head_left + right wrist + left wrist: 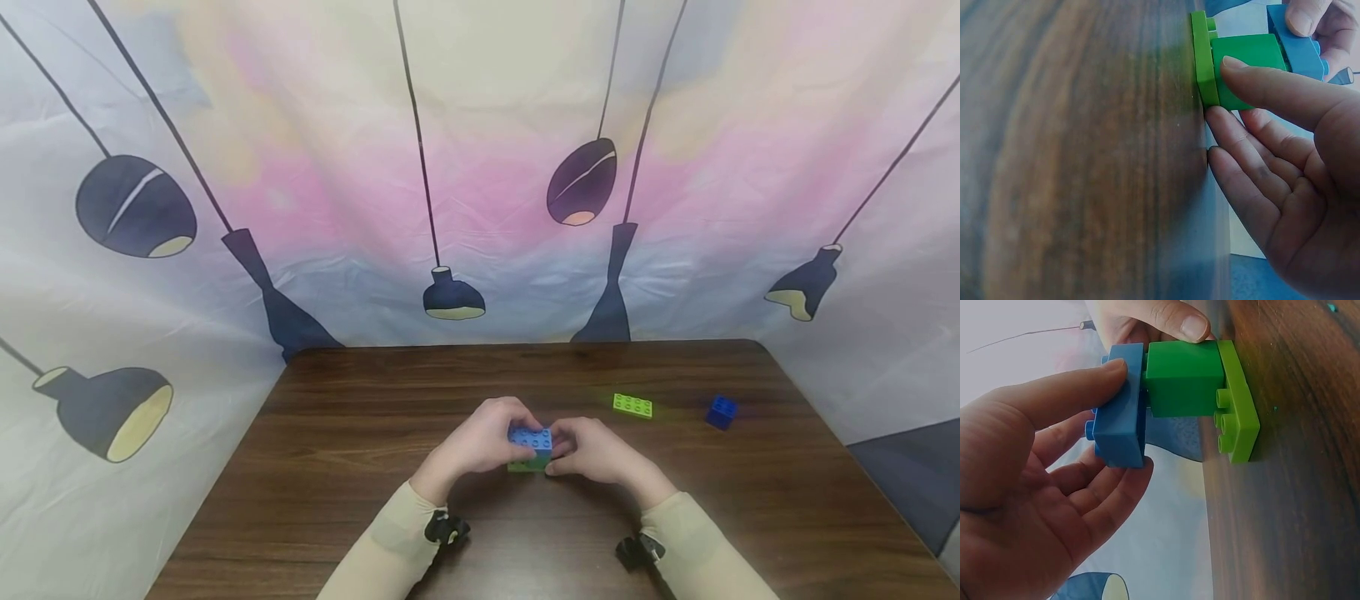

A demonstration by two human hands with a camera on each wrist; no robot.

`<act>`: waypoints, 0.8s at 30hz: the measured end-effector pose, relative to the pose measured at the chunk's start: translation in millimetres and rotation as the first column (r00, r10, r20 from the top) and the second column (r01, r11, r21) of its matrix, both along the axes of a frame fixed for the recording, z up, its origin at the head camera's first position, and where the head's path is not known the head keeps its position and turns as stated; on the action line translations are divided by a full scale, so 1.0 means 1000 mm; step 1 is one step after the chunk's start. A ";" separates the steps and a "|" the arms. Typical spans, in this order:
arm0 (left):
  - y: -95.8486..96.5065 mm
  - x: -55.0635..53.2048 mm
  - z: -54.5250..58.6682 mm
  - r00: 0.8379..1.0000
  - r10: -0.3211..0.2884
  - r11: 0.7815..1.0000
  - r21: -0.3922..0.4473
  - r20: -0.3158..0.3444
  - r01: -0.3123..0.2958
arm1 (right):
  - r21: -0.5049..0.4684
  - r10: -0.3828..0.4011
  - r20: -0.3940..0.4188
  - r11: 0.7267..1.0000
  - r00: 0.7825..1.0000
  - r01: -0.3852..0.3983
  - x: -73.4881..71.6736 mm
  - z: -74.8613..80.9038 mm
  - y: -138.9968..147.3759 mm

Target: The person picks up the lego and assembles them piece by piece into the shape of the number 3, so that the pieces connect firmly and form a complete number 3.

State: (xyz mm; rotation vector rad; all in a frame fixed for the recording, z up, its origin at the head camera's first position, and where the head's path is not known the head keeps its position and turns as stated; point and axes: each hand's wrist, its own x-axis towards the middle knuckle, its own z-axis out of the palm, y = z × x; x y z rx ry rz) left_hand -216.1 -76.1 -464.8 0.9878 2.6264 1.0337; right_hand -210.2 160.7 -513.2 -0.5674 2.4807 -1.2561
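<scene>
A small stack stands on the table between the hands. At its base lies a lime-green studded plate (1244, 419), with a green block (1185, 378) on one end of it. A light blue brick (534, 439) sits over the green block, slightly tilted, with a thin gap between them in the left wrist view. My left hand (487, 435) pinches the blue brick between thumb and fingers, its end overhanging the green block. My right hand (592, 450) holds the green block, thumb on its face, fingers at the far side near the plate.
Behind and right of the hands lies another lime-green plate (633, 406). Farther right is a dark blue brick (722, 412). The brown wooden table (337, 417) ends at a printed cloth backdrop (510, 208). Both wrists carry black cameras.
</scene>
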 end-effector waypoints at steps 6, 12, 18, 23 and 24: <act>0.000 0.000 0.000 1.000 0.003 1.000 0.002 0.004 -0.003 | 0.005 -0.004 -0.007 1.000 1.000 0.004 0.000 0.000 0.000; 0.000 -0.001 -0.001 1.000 0.011 1.000 0.007 0.028 -0.011 | 0.006 -0.004 -0.001 1.000 1.000 0.004 0.000 0.000 0.000; 0.001 -0.001 -0.002 0.999 0.018 1.000 0.001 0.031 -0.018 | 0.003 -0.003 0.004 1.000 1.000 0.003 -0.001 0.000 0.000; 0.000 -0.001 0.000 0.999 0.019 1.000 -0.005 0.026 -0.018 | 0.005 -0.006 0.006 1.000 1.000 0.006 0.000 0.001 -0.001; 0.000 -0.001 0.000 1.000 0.017 1.000 -0.006 0.026 -0.017 | 0.005 -0.006 0.006 1.000 1.000 0.006 0.000 0.001 -0.001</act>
